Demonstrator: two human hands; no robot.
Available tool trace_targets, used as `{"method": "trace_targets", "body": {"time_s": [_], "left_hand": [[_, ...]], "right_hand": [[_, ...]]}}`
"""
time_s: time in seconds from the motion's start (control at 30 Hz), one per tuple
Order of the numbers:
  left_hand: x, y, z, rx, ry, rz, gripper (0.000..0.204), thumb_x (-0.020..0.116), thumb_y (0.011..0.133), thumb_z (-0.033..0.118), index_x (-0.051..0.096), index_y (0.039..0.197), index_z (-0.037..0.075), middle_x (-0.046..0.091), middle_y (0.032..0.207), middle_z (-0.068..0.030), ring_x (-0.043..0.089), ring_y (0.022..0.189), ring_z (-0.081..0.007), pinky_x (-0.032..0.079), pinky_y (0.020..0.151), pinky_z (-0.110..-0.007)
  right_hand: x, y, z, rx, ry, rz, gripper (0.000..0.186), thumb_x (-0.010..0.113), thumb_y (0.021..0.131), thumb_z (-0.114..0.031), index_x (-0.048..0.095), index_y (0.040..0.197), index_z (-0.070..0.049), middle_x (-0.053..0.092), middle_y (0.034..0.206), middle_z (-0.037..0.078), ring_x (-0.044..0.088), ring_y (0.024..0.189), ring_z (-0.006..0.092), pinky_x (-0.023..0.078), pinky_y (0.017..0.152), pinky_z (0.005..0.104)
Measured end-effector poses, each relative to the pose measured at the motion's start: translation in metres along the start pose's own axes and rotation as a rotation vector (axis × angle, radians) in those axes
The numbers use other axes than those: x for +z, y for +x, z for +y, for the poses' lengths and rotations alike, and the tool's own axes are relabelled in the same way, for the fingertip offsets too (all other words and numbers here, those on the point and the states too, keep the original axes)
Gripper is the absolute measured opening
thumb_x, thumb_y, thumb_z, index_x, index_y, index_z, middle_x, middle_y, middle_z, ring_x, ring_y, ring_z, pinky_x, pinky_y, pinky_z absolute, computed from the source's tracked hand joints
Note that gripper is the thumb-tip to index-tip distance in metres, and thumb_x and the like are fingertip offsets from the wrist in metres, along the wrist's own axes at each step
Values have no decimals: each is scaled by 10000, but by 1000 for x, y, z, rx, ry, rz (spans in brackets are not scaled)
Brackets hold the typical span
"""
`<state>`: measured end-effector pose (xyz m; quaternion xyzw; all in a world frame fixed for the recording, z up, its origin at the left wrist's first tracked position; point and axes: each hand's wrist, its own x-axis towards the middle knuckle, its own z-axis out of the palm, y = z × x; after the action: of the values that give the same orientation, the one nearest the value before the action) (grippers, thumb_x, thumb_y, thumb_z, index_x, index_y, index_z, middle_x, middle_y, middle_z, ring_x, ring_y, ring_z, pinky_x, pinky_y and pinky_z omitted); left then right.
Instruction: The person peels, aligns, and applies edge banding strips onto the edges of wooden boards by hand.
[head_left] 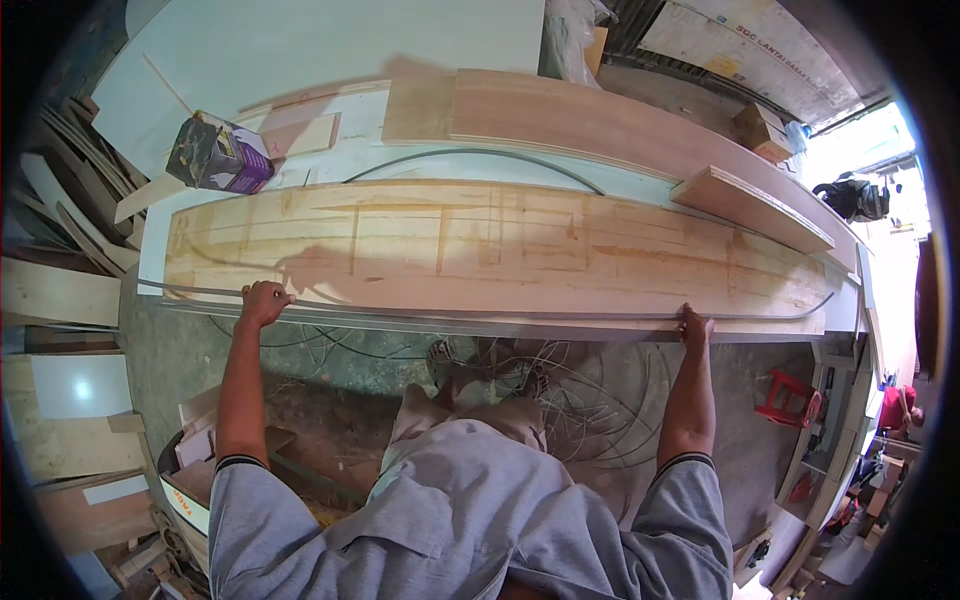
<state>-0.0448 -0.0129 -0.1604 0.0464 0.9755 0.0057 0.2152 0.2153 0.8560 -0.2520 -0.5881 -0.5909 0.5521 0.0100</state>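
Observation:
A long pale plywood panel with orange-brown streaks lies across the bench in front of me. My left hand pinches a thin grey strip at the panel's near edge, toward the left. My right hand grips the same strip farther right, where its free end curves upward past my fingers. The strip runs along the front of the panel between both hands. Another dark grey strip arches over the white board behind the panel.
A dark purple container stands at back left. Plywood boards and an angled offcut lie at back right. Loose wire tangles on the floor by my feet. A red stool and a person in red are at right.

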Motion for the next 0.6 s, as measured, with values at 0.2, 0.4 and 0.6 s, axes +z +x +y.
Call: {"method": "trace_targets", "body": {"time_s": [0.2, 0.4, 0.6], "left_hand": [[14, -10, 1, -53, 91, 73, 326, 685, 787, 429, 721, 805, 105, 634, 963, -117, 589, 985, -295, 364, 945, -535], [34, -16, -5, -65, -57, 104, 304, 686, 800, 393, 701, 816, 89, 615, 954, -131, 575, 1013, -309, 372, 963, -533], [41, -18, -3, -50, 12, 219, 260, 698, 804, 349, 680, 811, 90, 580, 976, -128, 549, 1029, -309, 374, 940, -513]], "right_hand": [[26, -42, -2, -273, -821, 647, 667, 734, 749, -499, 514, 1091, 28, 658, 928, 202, 660, 811, 348, 524, 672, 449], [31, -53, 18, -429, -883, 641, 598, 634, 815, -475, 499, 1192, -30, 586, 1118, 206, 584, 1025, 398, 472, 843, 489], [41, -82, 12, -586, -989, 724, 402, 589, 886, -412, 555, 1064, -53, 564, 1126, 166, 557, 1079, 333, 467, 841, 465]]}}
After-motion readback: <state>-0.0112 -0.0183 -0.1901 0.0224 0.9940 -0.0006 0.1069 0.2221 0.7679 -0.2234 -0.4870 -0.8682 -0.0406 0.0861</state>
